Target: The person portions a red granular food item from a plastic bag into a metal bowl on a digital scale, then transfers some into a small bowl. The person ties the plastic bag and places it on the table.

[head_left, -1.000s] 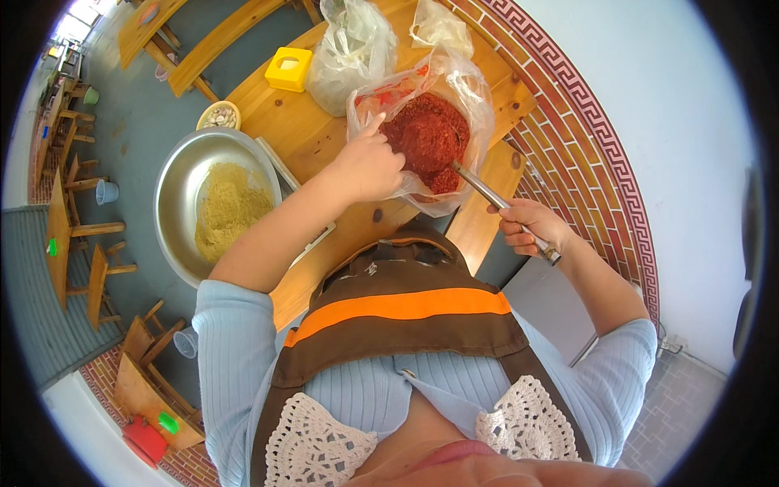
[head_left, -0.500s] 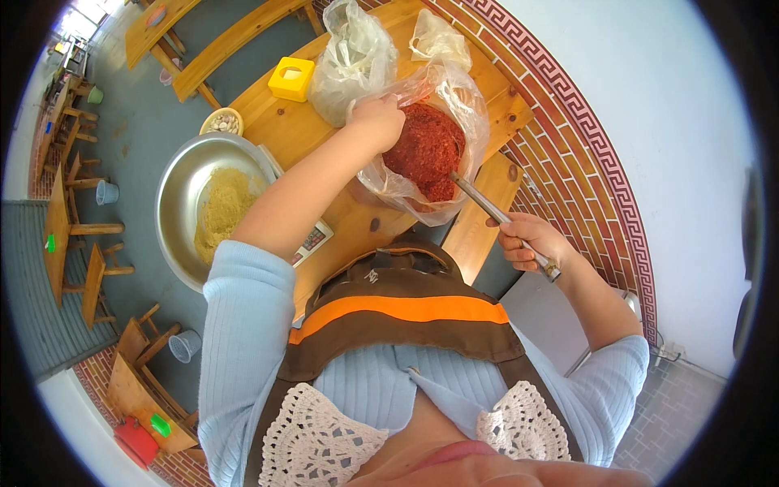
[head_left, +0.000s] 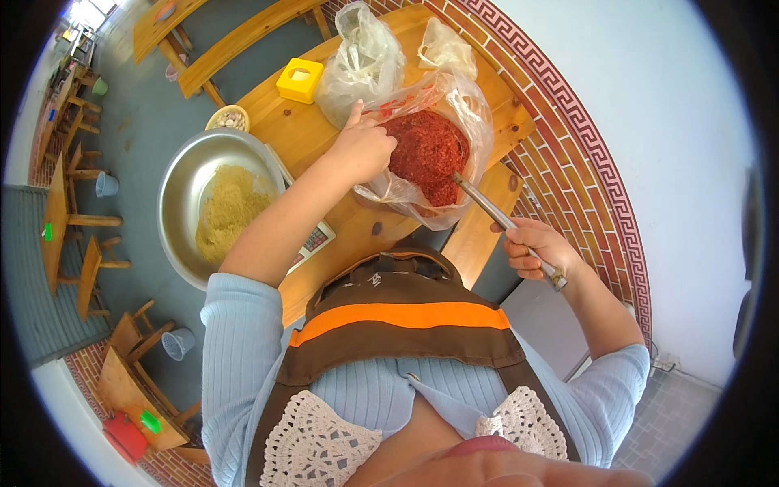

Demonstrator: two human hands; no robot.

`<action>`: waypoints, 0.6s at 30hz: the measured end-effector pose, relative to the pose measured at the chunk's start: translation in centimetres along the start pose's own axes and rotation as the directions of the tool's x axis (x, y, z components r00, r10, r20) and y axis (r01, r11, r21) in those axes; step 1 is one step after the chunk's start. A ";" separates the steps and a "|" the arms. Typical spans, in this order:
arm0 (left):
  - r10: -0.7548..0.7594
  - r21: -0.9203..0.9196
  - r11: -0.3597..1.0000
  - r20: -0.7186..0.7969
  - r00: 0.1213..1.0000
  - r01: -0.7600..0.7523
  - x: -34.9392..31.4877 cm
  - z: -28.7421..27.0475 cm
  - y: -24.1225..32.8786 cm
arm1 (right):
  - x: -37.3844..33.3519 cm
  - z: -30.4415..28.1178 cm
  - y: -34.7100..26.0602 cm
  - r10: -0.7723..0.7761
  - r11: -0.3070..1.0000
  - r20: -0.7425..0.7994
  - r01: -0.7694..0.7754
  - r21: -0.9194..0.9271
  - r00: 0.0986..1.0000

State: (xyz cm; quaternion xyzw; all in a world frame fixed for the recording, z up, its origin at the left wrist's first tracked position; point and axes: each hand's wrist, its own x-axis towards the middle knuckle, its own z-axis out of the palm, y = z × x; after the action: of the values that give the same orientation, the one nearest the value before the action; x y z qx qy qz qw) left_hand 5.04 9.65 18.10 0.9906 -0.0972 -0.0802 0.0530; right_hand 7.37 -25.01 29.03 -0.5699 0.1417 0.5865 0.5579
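A clear plastic bag (head_left: 479, 109) stands on the wooden table with its mouth spread, holding coarse red chili flakes (head_left: 426, 150). My left hand (head_left: 363, 152) is closed on the bag's left rim, its index finger sticking up. My right hand (head_left: 537, 247) is wrapped round the long metal handle of a scoop (head_left: 491, 207). The scoop's head is buried in the chili flakes, so its shape is hidden. Left of my left forearm, a wide steel bowl (head_left: 173, 219) holds yellowish-brown powder (head_left: 231, 207). It rests on a scale (head_left: 319, 240), partly covered by my arm.
Beyond the bag are a second plastic bag (head_left: 357, 69), a yellow box (head_left: 299, 80) and a crumpled pale bag (head_left: 448, 50). A small bowl (head_left: 228, 118) of pale pieces sits past the steel bowl. A brick-patterned wall (head_left: 580, 174) runs along the right; wooden benches (head_left: 243, 45) stand far left.
My left hand has shifted slightly left and down along the bag's rim, and its index finger now points up. My right hand and the scoop have barely moved.
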 end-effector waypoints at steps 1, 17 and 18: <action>0.007 -0.002 1.000 -0.044 0.999 -0.007 -0.2 0.2 0.0 | -0.1 0.1 0.0 -0.003 1.000 0.011 0.003 -0.001 1.000; 0.017 -0.050 0.998 -0.139 0.990 -0.024 -2.0 -0.2 0.5 | -3.0 1.6 -0.1 -0.018 1.000 0.023 0.018 0.003 1.000; 0.008 -0.053 0.998 -0.124 0.992 -0.015 -2.2 -0.1 0.5 | -3.2 1.7 -0.1 -0.022 1.000 0.033 0.022 0.001 0.999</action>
State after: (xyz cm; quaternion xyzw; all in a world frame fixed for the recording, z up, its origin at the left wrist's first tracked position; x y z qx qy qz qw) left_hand 2.83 9.62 18.54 0.9913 -0.0973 -0.0210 0.0862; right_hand 5.74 -25.15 32.23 -0.5615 0.1264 0.5896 0.5667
